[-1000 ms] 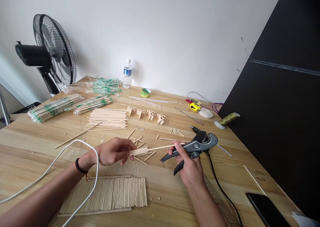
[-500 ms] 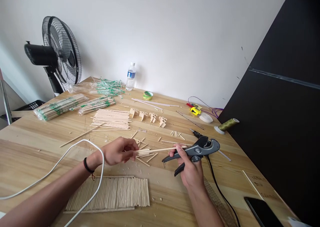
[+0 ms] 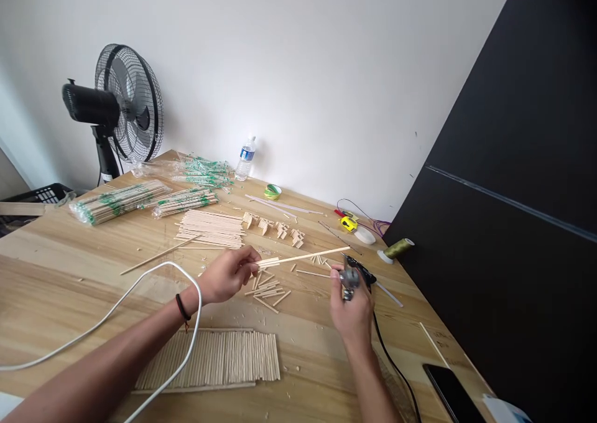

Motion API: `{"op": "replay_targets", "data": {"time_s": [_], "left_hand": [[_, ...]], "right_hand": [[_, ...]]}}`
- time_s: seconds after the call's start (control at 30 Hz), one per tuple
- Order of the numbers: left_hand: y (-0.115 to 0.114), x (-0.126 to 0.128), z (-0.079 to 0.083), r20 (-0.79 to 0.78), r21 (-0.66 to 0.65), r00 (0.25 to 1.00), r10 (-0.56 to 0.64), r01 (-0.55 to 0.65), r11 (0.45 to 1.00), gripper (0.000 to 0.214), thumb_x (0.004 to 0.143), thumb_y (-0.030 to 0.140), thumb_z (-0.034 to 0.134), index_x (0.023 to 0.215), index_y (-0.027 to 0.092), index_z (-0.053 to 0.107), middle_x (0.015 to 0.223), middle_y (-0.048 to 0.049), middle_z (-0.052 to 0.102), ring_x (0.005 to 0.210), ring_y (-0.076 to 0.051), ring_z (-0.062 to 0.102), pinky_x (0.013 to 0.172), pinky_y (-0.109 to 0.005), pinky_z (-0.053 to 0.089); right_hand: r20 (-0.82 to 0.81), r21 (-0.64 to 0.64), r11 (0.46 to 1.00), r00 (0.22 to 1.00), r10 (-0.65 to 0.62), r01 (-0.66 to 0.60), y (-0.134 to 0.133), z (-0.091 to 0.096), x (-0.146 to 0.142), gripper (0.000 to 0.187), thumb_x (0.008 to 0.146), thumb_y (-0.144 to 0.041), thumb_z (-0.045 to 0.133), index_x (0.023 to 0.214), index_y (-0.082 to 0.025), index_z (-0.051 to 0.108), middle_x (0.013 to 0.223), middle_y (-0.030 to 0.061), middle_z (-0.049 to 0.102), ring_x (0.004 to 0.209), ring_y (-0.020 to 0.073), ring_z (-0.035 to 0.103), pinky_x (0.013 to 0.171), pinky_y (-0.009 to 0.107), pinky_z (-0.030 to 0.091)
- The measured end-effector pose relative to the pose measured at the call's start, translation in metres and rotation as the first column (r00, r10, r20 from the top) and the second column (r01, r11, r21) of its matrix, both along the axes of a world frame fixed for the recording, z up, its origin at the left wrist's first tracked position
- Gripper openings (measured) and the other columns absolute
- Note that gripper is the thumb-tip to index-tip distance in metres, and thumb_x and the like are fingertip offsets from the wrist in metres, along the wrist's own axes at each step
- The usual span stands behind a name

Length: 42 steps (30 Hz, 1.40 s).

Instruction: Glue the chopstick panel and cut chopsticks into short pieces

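Note:
My left hand (image 3: 228, 275) is closed in a pinch on several wooden sticks (image 3: 310, 256); one long stick reaches out to the right past the shorter ones. My right hand (image 3: 353, 314) is wrapped around a grey hand cutter (image 3: 349, 278), which is seen nearly end-on and blurred, so its jaws cannot be made out. The long stick's far end is apart from the cutter. Below my left hand lie loose short stick pieces (image 3: 268, 291). Nearer to me, a flat panel of side-by-side sticks (image 3: 228, 359) rests on the table, partly behind my left forearm.
A pile of long sticks (image 3: 209, 227) and small stick assemblies (image 3: 281, 229) lie farther back, beside bagged sticks (image 3: 124, 200). A white cable (image 3: 135, 289) loops over my left forearm. To the right are a glue gun (image 3: 361, 269), thread spool (image 3: 398, 249) and phone (image 3: 452, 392).
The cutter has turned from side-on to nearly end-on in my right hand. That hand has let go of the long stick, whose far end now points up to the right. The view has shifted right.

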State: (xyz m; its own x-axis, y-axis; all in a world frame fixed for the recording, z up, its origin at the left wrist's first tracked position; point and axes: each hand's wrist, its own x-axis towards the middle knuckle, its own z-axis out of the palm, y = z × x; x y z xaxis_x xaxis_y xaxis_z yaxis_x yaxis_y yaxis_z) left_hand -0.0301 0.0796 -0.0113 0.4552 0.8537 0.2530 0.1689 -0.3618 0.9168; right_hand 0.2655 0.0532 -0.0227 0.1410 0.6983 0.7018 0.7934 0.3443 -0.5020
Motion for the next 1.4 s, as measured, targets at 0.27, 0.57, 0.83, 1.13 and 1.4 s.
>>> {"op": "replay_targets", "data": {"time_s": [0.27, 0.57, 0.83, 1.13, 1.4], "left_hand": [[-0.006, 0.006, -0.003, 0.036, 0.038, 0.999, -0.037, 0.036, 0.999, 0.014, 0.097, 0.028, 0.051, 0.093, 0.017, 0.058, 0.07, -0.0013, 0.064, 0.059, -0.013, 0.057, 0.058, -0.024, 0.046], [-0.006, 0.004, -0.001, 0.026, 0.176, 0.998, 0.059, -0.062, 0.982, 0.011, 0.098, 0.023, 0.049, 0.092, 0.019, 0.057, 0.069, 0.0002, 0.065, 0.064, -0.015, 0.06, 0.065, -0.026, 0.044], [-0.002, 0.001, -0.003, 0.021, 0.266, 0.986, 0.164, -0.164, 0.95, 0.009, 0.097, 0.022, 0.047, 0.096, 0.02, 0.056, 0.072, -0.0007, 0.067, 0.065, -0.016, 0.063, 0.064, -0.026, 0.045], [0.0, 0.0, -0.003, -0.029, 0.306, 0.952, 0.305, -0.282, 0.909, 0.008, 0.095, 0.024, 0.049, 0.092, 0.021, 0.056, 0.067, 0.0012, 0.062, 0.056, -0.015, 0.056, 0.057, -0.025, 0.04], [0.006, -0.003, -0.004, -0.089, 0.201, 0.948, 0.306, -0.284, 0.937, 0.017, 0.096, 0.034, 0.049, 0.089, 0.021, 0.056, 0.066, -0.0003, 0.065, 0.056, -0.016, 0.062, 0.055, -0.025, 0.045]], "right_hand": [[0.246, -0.119, 0.982, 0.953, 0.175, -0.149, 0.003, -0.009, -0.049, 0.024, 0.088, -0.015, 0.055, 0.11, -0.024, 0.06, 0.11, 0.0128, 0.067, 0.106, 0.0316, 0.063, 0.093, 0.05, 0.053], [0.315, -0.095, 0.976, 0.924, 0.215, -0.194, 0.014, 0.008, -0.07, 0.028, 0.088, -0.008, 0.054, 0.111, -0.022, 0.056, 0.111, 0.0113, 0.061, 0.106, 0.0286, 0.062, 0.092, 0.047, 0.055], [0.341, -0.214, 0.975, 0.932, 0.127, -0.054, 0.017, 0.013, -0.092, 0.029, 0.088, -0.011, 0.057, 0.117, -0.017, 0.057, 0.114, 0.0145, 0.063, 0.108, 0.0286, 0.064, 0.093, 0.041, 0.055], [0.389, -0.41, 0.899, 0.921, 0.021, 0.153, 0.014, 0.028, -0.118, 0.024, 0.102, -0.035, 0.051, 0.096, -0.017, 0.067, 0.092, 0.0092, 0.074, 0.079, 0.0211, 0.069, 0.07, 0.028, 0.045], [0.436, -0.555, 0.8, 0.899, 0.047, 0.227, 0.029, 0.029, -0.123, 0.039, 0.102, -0.047, 0.048, 0.098, -0.019, 0.075, 0.087, 0.0124, 0.079, 0.076, 0.0247, 0.074, 0.064, 0.03, 0.043]]}}
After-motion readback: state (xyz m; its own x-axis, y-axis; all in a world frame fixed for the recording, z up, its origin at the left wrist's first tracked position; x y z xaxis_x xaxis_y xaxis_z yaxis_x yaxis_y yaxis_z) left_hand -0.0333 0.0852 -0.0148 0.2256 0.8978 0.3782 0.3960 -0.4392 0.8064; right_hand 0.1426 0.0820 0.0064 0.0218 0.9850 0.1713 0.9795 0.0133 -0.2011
